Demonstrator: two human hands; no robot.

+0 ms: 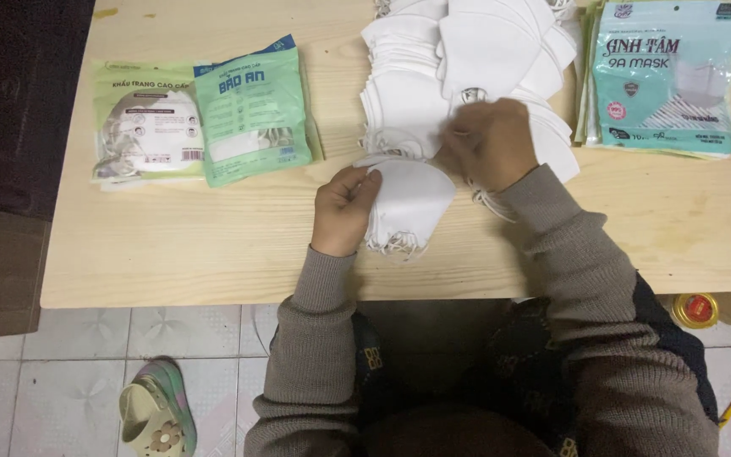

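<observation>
A small stack of folded white masks (412,207) was held at its left edge by the left hand (344,211), the fingers curled closed around the edge with the thumb on top. The stack lay on the wooden table (171,245), near its front edge, with white ear loops trailing from its lower side. The right hand (488,144) was placed just behind and to the right of that stack, its fingers pinched narrowly over the near edge of a large fanned pile of white masks (458,68); what exactly was pinched could not be told, since the fingertips were turned away from view.

Two filled packets were seen on the left part of the table. A pale green packet with a clear window (147,123) showed white masks packed inside, and a small barcode panel was set at its lower right. A darker green packet (251,110), with a blue strip along its top corner and printed panels on its face, was laid overlapping the first packet's right side.

At the far right, a stack of flat teal packets (666,76) was found, each bearing a picture of a white mask and a small red round badge; these were well apart from both hands.

Below the table, a pale sandal (156,415) rested on the tiled floor (44,381), and a round yellow and red lid (695,310) was visible near the table's right edge.
</observation>
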